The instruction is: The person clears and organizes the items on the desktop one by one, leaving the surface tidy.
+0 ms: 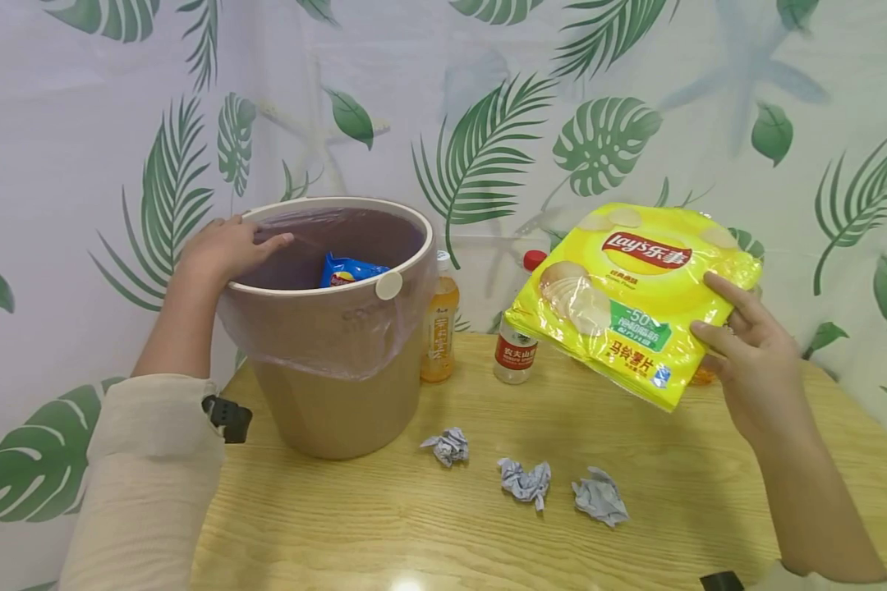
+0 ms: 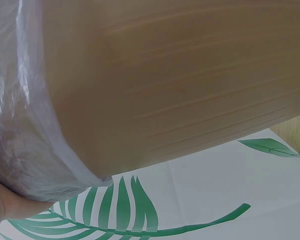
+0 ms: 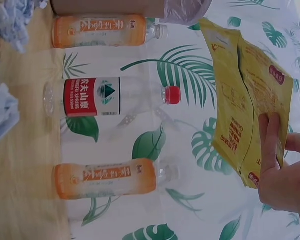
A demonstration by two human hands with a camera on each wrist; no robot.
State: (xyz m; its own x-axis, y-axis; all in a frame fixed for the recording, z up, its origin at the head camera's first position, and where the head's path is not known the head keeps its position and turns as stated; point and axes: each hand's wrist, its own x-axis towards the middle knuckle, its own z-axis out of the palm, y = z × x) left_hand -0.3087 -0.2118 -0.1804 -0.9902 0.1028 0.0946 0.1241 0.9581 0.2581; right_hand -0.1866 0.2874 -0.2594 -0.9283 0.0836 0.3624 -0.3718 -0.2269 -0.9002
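In the head view my right hand (image 1: 757, 361) pinches a yellow Lay's chip bag (image 1: 621, 304) by its right side, up above the table. The right wrist view shows the back of the bag (image 3: 247, 100), with the fingers over its lower edge. My left hand (image 1: 225, 250) holds the left rim of a brown trash can (image 1: 333, 410), its thumb over the inside of the rim. A clear plastic liner (image 1: 325, 353) folds down over the outside of the can. Inside the can a blue chip bag (image 1: 347, 271) shows below the rim.
Several crumpled papers, one of them a paper ball (image 1: 526, 483), lie on the wooden table (image 1: 384, 525). Behind stand an orange drink bottle (image 1: 440, 328), a red-capped water bottle (image 3: 105, 96) and a second orange drink bottle (image 3: 107, 179), mostly hidden in the head view. A leaf-patterned sheet (image 1: 384, 74) hangs behind.
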